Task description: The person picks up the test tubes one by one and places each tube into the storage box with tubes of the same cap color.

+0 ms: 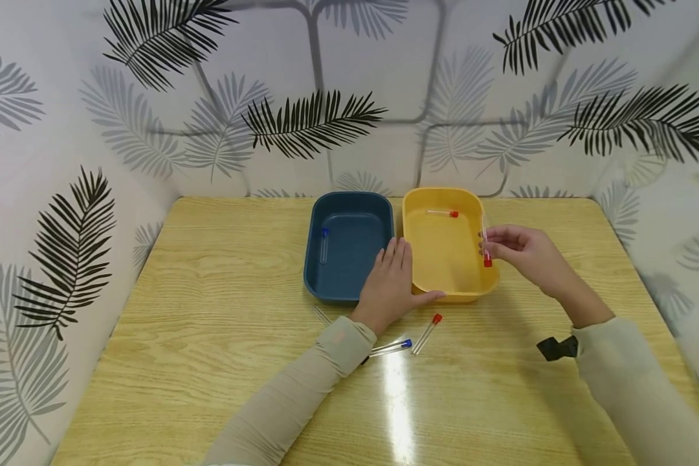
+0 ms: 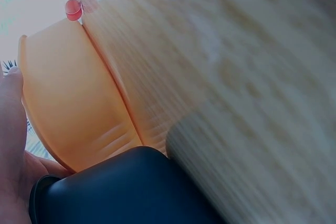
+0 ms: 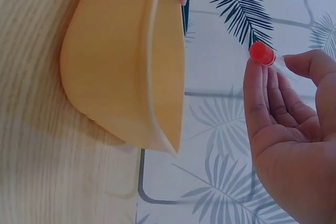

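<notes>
Your right hand [image 1: 527, 252] pinches a clear, slender tube with a red cap [image 1: 487, 262] between thumb and fingers; this grip is clamped. The tube is above the right side of the yellow, rounded rectangular plastic bin [image 1: 443, 259], red end toward the near side. Your left hand [image 1: 389, 285] rests at the adjoining rims of the yellow bin and the dark-blue, rounded rectangular plastic bin [image 1: 355, 265] on the left; its fingers are straight, thumb apart. On the wooden bench [image 1: 210, 291], near side, lie a red-capped clear tube [image 1: 426, 335] and a blue-capped clear tube [image 1: 393, 347].
</notes>
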`<state>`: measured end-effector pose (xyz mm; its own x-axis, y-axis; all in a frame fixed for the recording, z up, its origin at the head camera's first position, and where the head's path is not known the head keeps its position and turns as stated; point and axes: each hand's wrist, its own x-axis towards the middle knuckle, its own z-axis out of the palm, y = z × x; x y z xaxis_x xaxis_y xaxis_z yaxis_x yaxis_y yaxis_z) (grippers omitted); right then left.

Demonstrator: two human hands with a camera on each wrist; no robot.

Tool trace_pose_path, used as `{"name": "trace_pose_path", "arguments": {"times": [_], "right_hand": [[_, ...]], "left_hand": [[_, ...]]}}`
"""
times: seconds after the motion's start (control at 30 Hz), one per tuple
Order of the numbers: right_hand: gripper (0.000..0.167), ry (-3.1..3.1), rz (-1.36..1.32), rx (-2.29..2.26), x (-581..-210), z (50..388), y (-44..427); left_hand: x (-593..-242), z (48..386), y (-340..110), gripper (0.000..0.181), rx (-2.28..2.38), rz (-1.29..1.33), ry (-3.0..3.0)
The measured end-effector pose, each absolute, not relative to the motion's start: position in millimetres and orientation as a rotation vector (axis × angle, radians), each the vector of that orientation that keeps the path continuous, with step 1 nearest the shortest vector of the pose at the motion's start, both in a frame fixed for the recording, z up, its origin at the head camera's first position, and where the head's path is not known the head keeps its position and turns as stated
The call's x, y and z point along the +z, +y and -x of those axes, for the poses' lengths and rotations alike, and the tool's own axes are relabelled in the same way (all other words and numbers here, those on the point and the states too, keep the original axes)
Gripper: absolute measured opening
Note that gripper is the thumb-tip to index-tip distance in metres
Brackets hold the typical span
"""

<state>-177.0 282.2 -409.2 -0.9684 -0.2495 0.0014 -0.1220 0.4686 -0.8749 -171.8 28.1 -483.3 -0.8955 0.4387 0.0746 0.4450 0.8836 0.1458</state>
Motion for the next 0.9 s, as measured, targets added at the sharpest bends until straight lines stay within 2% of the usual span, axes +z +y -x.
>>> {"name": "trace_pose_path", "arguments": {"times": [0.4, 0.9], "right_hand": [[0.046, 2.424, 0.229, -1.628, -412, 217, 277], [0.042, 2.381, 0.164, -1.562, -423, 256, 268]], "left_hand": [[-482, 173, 28, 0.115, -0.270, 0.701, -3.032], [-486, 175, 29, 0.116, -0.265, 0.692, -3.049]]}}
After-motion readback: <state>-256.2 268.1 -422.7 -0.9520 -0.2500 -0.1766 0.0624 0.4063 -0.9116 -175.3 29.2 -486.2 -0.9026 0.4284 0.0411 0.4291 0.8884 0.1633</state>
